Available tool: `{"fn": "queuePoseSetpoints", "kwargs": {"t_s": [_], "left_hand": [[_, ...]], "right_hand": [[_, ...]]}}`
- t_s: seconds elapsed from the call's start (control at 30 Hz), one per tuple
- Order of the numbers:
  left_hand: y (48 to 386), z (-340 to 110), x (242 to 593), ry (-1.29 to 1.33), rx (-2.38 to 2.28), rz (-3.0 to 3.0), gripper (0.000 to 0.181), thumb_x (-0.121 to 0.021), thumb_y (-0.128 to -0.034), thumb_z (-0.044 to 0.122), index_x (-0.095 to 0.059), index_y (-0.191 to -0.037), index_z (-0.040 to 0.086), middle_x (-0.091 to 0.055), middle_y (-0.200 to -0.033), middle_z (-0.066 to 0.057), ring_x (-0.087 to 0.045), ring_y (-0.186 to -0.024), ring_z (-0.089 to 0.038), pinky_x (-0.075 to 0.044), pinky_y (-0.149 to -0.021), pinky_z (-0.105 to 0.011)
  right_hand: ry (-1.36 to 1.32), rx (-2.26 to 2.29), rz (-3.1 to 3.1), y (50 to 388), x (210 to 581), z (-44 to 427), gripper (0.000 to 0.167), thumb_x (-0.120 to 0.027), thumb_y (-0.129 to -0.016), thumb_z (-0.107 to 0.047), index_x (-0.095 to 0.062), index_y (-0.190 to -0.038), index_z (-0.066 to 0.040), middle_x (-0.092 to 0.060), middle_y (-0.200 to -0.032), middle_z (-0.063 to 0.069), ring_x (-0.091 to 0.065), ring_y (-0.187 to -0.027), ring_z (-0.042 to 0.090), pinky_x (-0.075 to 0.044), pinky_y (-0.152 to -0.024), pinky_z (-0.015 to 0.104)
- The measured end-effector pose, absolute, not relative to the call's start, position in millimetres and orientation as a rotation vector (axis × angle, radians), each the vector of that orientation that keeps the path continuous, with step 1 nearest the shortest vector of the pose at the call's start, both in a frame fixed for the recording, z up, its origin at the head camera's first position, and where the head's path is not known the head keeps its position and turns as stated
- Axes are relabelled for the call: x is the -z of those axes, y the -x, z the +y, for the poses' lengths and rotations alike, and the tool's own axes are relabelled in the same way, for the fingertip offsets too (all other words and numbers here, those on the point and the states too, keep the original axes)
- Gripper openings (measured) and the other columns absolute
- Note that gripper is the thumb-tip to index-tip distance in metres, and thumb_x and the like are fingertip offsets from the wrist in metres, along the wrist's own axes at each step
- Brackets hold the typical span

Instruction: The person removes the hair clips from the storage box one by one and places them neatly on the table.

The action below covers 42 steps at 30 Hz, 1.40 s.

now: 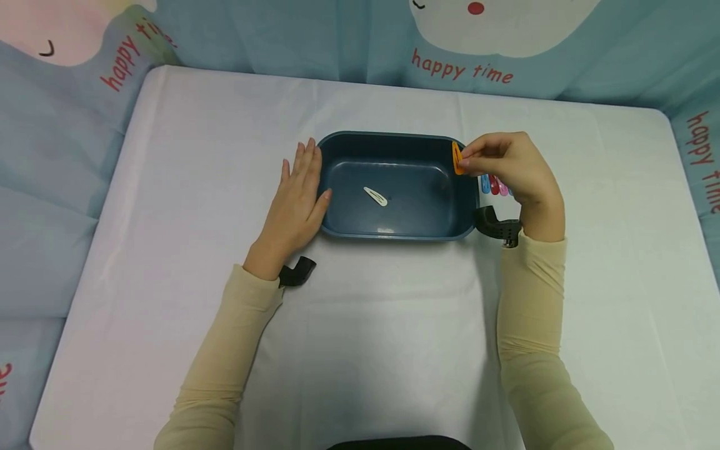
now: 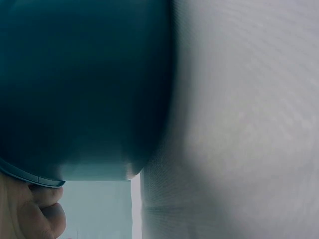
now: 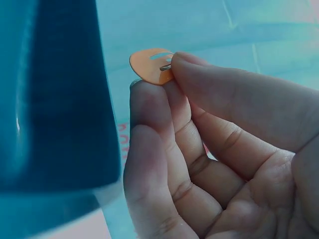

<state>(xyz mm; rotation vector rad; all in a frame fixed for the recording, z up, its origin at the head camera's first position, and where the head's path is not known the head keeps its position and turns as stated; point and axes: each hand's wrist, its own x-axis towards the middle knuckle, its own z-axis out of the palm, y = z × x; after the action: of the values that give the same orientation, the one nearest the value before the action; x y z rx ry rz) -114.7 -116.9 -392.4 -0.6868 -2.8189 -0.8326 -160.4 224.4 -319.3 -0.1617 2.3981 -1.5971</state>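
An orange snap hair clip (image 1: 457, 159) is pinched between the thumb and fingers of my right hand (image 1: 514, 164), at the right end of a dark blue rectangular basin (image 1: 396, 237). The right wrist view shows the orange clip (image 3: 149, 67) at the fingertips, its wide end outward. Inside the basin a white snap hair clip (image 1: 375, 197) lies on the floor, left of the middle. My left hand (image 1: 295, 203) rests against the basin's left rim with its fingers straight. In the left wrist view the basin's outer wall (image 2: 84, 89) hides most of that hand.
Several hair clips, blue, red (image 1: 494, 184) and pink, lie in a row on the white tablecloth (image 1: 394, 325) right of the basin, partly under my right hand. Black wrist mounts (image 1: 298, 272) sit at both wrists. A printed blue curtain (image 1: 281, 37) borders the table.
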Motion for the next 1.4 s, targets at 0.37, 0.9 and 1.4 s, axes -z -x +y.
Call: {"fn": "queuePoseSetpoints", "kwargs": {"t_s": [0.37, 0.9, 1.4], "left_hand": [[114, -117, 392, 0.686, 0.841, -2.819, 0.062, -0.036, -0.1004, 0.024, -0.011, -0.148, -0.007, -0.007, -0.156, -0.020, 0.003, -0.144, -0.026, 0.002, -0.112, -0.049], [115, -116, 391, 0.692, 0.839, -2.811, 0.062, -0.036, -0.1006, 0.024, -0.011, -0.148, -0.007, -0.006, -0.156, -0.020, 0.002, -0.144, -0.026, 0.002, -0.112, -0.049], [114, -117, 390, 0.691, 0.842, -2.827, 0.064, -0.037, -0.1000, 0.025, -0.010, -0.148, -0.008, -0.006, -0.156, -0.020, 0.003, -0.144, -0.026, 0.003, -0.112, -0.048]], "right_hand": [[0.098, 1.783, 2.307, 161, 321, 238, 0.005, -0.071, -0.081, -0.001, -0.071, -0.085, 0.001, -0.070, -0.076, 0.005, -0.066, -0.069, 0.016, -0.052, -0.066, 0.021], [-0.001, 1.842, 2.302, 159, 319, 255, 0.004, -0.070, -0.082, 0.001, -0.070, -0.084, 0.004, -0.069, -0.072, 0.003, -0.066, -0.065, 0.013, -0.052, -0.064, 0.019], [-0.114, 1.829, 2.333, 157, 321, 272, 0.003, -0.070, -0.082, -0.002, -0.070, -0.082, 0.000, -0.069, -0.071, 0.002, -0.066, -0.065, 0.012, -0.052, -0.063, 0.018]]}}
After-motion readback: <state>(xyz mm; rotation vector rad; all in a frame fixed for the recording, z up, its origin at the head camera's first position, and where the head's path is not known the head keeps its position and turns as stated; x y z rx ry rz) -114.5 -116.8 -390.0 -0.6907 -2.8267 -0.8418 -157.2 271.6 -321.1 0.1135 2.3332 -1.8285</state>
